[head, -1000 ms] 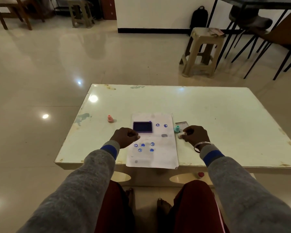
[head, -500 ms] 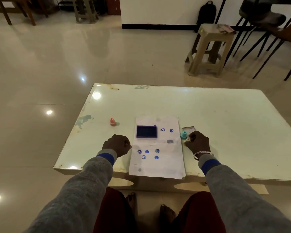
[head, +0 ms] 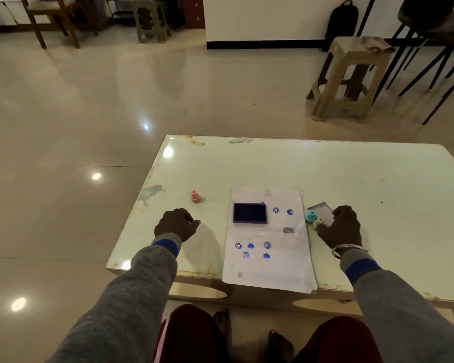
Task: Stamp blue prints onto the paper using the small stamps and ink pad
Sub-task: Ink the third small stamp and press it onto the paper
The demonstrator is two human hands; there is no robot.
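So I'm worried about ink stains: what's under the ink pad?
The ink pad sits on the paper, near its far left corner. The paper beneath it is covered, so any ink there can't be seen.

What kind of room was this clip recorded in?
Probably an indoor home or hall: a glossy tiled floor, a beige plastic stool, wooden chair and a worn low white table.

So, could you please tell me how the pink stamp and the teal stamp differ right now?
The pink stamp stands alone on the bare table, left of the paper; the teal stamp stands right of the paper, beside a cream stamp. The left hand is clear of the pink one; the right hand is close by the teal one. Both are small and upright.
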